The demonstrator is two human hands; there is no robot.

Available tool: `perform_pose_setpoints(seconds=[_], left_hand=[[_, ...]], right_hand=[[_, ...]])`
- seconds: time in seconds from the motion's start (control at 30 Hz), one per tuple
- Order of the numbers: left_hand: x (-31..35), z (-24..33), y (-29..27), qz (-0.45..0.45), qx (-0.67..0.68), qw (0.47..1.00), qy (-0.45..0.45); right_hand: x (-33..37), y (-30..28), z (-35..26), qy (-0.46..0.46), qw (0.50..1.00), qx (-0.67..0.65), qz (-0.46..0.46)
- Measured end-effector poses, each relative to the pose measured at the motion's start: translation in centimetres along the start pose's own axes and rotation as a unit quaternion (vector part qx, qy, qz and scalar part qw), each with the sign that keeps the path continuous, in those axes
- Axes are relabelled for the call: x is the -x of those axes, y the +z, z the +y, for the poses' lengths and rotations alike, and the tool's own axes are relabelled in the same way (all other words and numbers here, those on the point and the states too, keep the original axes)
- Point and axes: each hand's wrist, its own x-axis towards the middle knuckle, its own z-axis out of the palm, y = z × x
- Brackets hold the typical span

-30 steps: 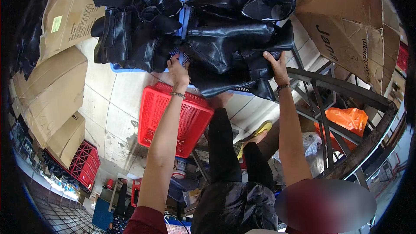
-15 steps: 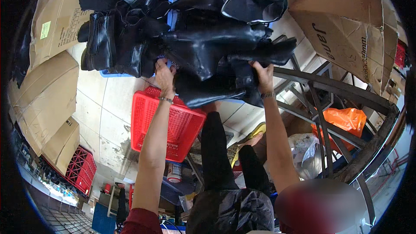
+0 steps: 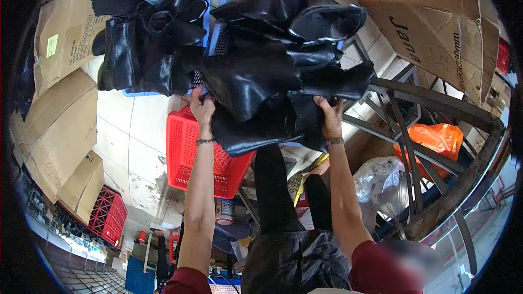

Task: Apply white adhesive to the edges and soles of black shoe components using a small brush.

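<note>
A heap of black boots [image 3: 248, 84] fills and overhangs a blue plastic basket [image 3: 219, 38], hiding most of it. My left hand [image 3: 202, 111] is closed at the basket's near left side, its fingertips partly hidden. At the near right, my right hand [image 3: 329, 115] is closed under the overhanging boots, thumb on top and fingers out of sight. The grip looks to be on the basket's rim, though boots cover the exact spot. Just left stands a second blue basket [image 3: 143, 93], also piled with black boots [image 3: 121, 51].
Below my left forearm sits a red basket [image 3: 182, 158] on the tiled floor [image 3: 144, 147]. A dark metal frame [image 3: 430, 103] rises at the right, near an orange bag [image 3: 436, 144] and a clear plastic bag [image 3: 381, 182]. Cardboard boxes [image 3: 65, 125] line the left; another carton [image 3: 425, 27] stands far right.
The boot-filled basket between my hands has come nearer to me, and the gap to the left basket has widened. Both hands have moved with it, still closed.
</note>
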Motion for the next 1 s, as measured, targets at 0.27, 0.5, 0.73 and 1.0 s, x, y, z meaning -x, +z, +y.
perform_pose_setpoints(seconds=[0.27, 0.5, 0.73, 1.0], left_hand=[[2.2, 9.1, -6.1, -0.040, -0.063, 0.997, -0.007], [3.8, 20.8, -15.3, -0.065, -0.021, 0.998, -0.008], [8.3, 37.5, -26.3, -0.058, -0.007, 0.998, 0.036], [17.4, 50.8, -32.3, -0.074, 0.034, 0.991, 0.109]], right_hand=[[9.5, 0.9, -4.0, 0.062, 0.995, -0.039, 0.070], [16.8, 3.9, -10.5, 0.051, 0.993, -0.103, -0.002], [28.0, 8.5, -19.6, 0.059, 0.978, -0.198, -0.023], [38.6, 4.0, -32.0, -0.026, 0.975, -0.208, -0.077]])
